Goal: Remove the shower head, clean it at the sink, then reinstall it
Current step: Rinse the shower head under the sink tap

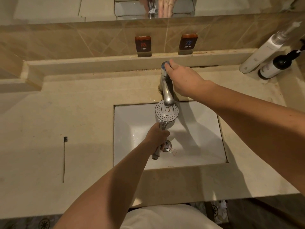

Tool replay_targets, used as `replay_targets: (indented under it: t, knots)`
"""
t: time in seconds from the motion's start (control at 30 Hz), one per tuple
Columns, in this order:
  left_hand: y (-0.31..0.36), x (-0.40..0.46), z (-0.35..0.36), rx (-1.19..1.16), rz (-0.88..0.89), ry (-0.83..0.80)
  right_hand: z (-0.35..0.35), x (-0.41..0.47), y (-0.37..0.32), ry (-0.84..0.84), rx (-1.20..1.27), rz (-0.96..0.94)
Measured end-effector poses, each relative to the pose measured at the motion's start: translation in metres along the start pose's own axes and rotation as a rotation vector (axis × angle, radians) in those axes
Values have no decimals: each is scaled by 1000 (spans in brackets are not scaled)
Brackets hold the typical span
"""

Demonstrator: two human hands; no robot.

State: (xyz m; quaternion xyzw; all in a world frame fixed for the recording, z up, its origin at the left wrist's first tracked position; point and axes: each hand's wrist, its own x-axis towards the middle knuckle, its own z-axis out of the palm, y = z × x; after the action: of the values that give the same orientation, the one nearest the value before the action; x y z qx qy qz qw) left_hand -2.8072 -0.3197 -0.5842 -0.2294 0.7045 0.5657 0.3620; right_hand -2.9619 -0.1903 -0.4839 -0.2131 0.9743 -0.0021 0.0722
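Observation:
My left hand [157, 138] grips the handle of a chrome shower head [167, 113] and holds it over the white sink [203, 146]. Its round spray face points up, right under the spout of the chrome faucet [166, 90]. My right hand [183, 78] rests on the faucet's top lever, fingers curled over it. The sink's metal drain [168, 147] shows just beyond my left hand. I see no clear stream of water from the spout.
A thin black brush [64, 156] lies on the beige counter [74, 121] at the left. A white pump bottle [264, 52] and a dark bottle [275, 65] lean at the back right corner. HOT [143, 44] and COLD [187, 42] signs stand on the ledge behind the faucet.

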Motion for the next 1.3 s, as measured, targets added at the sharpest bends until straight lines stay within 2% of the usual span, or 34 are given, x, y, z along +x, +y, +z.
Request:
replay_targets:
  t: [0.43, 0.7, 0.77, 1.0, 1.17, 1.3]
  knots:
    - [5, 6, -2, 74, 62, -40, -5, 2, 2, 28, 31, -52]
    - [2, 0, -2, 57, 20, -59, 0, 2, 2, 37, 19, -40]
    - [1, -2, -2, 35, -6, -59, -3, 5, 5, -6, 15, -44]
    - [0, -11, -9, 42, 7, -99, -38, 25, 38, -352, 19, -199]
    - [1, -12, -14, 67, 25, -92, -41, 35, 36, -417, -22, -220]
    - [1, -13, -15, 50, 28, -85, -39, 35, 36, -397, -38, -239]
